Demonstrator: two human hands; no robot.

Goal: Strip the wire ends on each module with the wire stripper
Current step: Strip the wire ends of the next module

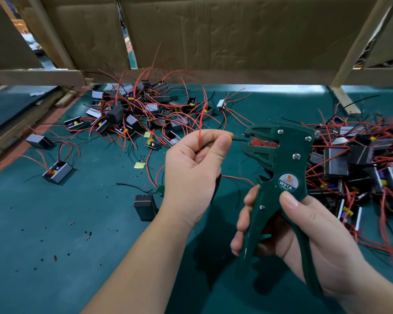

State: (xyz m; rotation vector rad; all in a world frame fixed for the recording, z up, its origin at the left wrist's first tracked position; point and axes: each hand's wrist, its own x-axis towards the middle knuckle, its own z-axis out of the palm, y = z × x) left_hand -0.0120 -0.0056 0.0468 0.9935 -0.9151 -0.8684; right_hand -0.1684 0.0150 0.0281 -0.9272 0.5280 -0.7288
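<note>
Head | left grip pinches wire, tip seemingly in stripper | right grip clutches stripper

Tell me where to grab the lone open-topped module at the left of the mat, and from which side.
Probably best: pinch the module across its two long ribbed walls, coming down from above at its right end. Its red and black wires rise from the left part of the open top, so that end is cluttered.

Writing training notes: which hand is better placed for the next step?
Probably right: the right hand grips the wire stripper, ready to squeeze; the left hand pinches the black wire at its mouth.
</note>
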